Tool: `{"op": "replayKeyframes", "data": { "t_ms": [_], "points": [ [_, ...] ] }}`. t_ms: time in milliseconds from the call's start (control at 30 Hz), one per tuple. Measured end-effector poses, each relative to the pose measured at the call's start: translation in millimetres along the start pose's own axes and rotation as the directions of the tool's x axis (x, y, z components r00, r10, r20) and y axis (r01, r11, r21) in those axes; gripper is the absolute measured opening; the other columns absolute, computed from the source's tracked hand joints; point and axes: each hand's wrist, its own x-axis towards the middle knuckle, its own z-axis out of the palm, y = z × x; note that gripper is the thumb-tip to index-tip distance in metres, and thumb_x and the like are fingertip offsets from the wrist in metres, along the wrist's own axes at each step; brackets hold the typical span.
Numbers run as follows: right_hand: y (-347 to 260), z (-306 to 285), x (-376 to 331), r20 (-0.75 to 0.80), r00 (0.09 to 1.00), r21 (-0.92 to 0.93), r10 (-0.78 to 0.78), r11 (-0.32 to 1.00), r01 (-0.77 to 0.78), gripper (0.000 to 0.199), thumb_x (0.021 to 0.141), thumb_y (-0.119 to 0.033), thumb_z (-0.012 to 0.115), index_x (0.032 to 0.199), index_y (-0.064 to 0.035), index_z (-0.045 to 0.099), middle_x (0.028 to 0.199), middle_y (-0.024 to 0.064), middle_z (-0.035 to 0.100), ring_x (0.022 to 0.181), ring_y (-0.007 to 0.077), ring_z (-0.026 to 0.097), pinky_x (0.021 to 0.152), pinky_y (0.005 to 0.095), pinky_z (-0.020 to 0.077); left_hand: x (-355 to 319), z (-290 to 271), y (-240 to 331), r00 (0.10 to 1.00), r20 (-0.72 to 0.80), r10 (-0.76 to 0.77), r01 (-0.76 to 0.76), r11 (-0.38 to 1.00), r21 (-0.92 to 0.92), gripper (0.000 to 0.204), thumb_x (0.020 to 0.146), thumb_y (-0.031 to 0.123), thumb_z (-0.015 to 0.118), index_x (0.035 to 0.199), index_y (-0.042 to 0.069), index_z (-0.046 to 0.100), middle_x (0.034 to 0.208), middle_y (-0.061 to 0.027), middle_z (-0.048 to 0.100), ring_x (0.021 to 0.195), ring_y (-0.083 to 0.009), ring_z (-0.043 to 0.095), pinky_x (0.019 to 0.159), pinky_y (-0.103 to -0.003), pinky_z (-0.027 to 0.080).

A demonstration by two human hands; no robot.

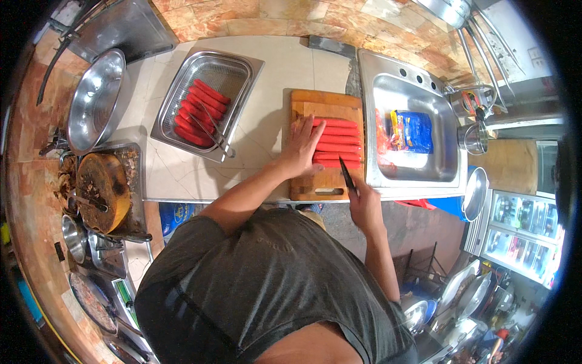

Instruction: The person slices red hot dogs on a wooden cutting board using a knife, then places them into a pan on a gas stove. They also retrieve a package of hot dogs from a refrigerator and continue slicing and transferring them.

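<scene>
Several red sausages (337, 139) lie side by side on a wooden cutting board (303, 182). My left hand (298, 145) rests flat over their left ends, its fingers stretched out. In my right hand (365, 203) is a knife (346, 172) with a dark handle, its tip close to the sausage nearest me. Whether the blade touches the sausage I cannot tell. To the left, a perforated metal pan (247, 68) holds more red sausages (200, 112), and metal tongs (209, 130) lie across them.
Right of the board is a steel sink (418, 170) with a blue package (414, 131) and a red-tinted clear wrapper (383, 142) in it. A large metal bowl (100, 100) and a round wooden block (103, 191) stand at the far left.
</scene>
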Motion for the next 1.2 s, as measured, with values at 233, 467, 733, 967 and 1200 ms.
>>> {"op": "replayKeyframes", "data": {
  "t_ms": [233, 467, 733, 967, 1200],
  "points": [
    [3, 45, 114, -0.091, 0.975, -0.187, -0.204, 0.965, 0.185, 0.015, 0.09, -0.009, 0.053, 0.098, -0.0001, 0.063, 0.085, 0.0294, 0.066, 0.086, 0.0489, 0.065, 0.076, 0.0564, 0.0512, 1, -11, -4, 0.998, 0.054, -0.023, 0.025, 0.998, -0.053, 0.116, 0.069, 0.034, 0.087, 0.157, 0.001, 0.017, 0.157, -0.0312, 0.025, 0.148, -0.046, 0.024, 0.121, -0.058, 0.018],
    [2, 23, -46, 0.012, 0.999, -0.091, -0.05, 0.995, 0.051, 0.034, 0.085, -0.003, 0.06, 0.118, 0.0003, 0.065, 0.086, 0.0283, 0.067, 0.079, 0.047, 0.066, 0.074, 0.0495, 0.0533, -11, 2, -11, 0.998, -0.069, 0.007, -0.01, 0.999, -0.034, 0.11, 0.07, 0.031, 0.087, 0.155, 0.003, 0.022, 0.155, -0.0309, 0.028, 0.146, -0.0462, 0.025, 0.12, -0.06, 0.02],
    [49, 13, -111, -0.145, 0.864, 0.335, 0.481, 0.846, -0.415, 0.033, 0.084, -0.004, 0.063, 0.115, 0.0053, 0.067, 0.081, 0.0202, 0.069, 0.065, 0.0262, 0.068, 0.064, 0.0366, 0.054, 30, -7, 59, 0.892, 0.249, 0.377, -0.395, 0.918, 0.024, 0.068, 0.078, 0.028, 0.08, 0.138, 0.006, 0.056, 0.149, -0.0225, 0.043, 0.135, -0.0391, 0.041, 0.114, -0.054, 0.031],
    [71, -16, -87, -0.268, 0.814, 0.694, 0.516, 0.689, -0.209, 0.028, 0.089, 0.001, 0.059, 0.117, 0.0081, 0.062, 0.079, 0.0039, 0.061, 0.055, 0.0098, 0.057, 0.049, 0.0257, 0.0457, 77, 39, 103, 0.75, 0.563, 0.347, -0.605, 0.703, 0.373, 0.03, 0.091, 0.017, 0.053, 0.113, 0.002, 0.067, 0.116, -0.0182, 0.063, 0.101, -0.0302, 0.066, 0.081, -0.043, 0.054],
    [113, -43, -59, -0.047, 0.86, 0.917, 0.509, 0.364, -0.165, 0.013, 0.092, -0.006, 0.06, 0.102, 0.0015, 0.062, 0.072, 0.0022, 0.056, 0.052, 0.0115, 0.054, 0.048, 0.0265, 0.0434, 78, 29, 122, 0.772, 0.553, 0.313, -0.513, 0.821, 0.252, 0.017, 0.087, 0.011, 0.059, 0.099, 0.0, 0.063, 0.107, -0.0211, 0.061, 0.085, -0.0343, 0.069, 0.071, -0.046, 0.058]
  ]
}}
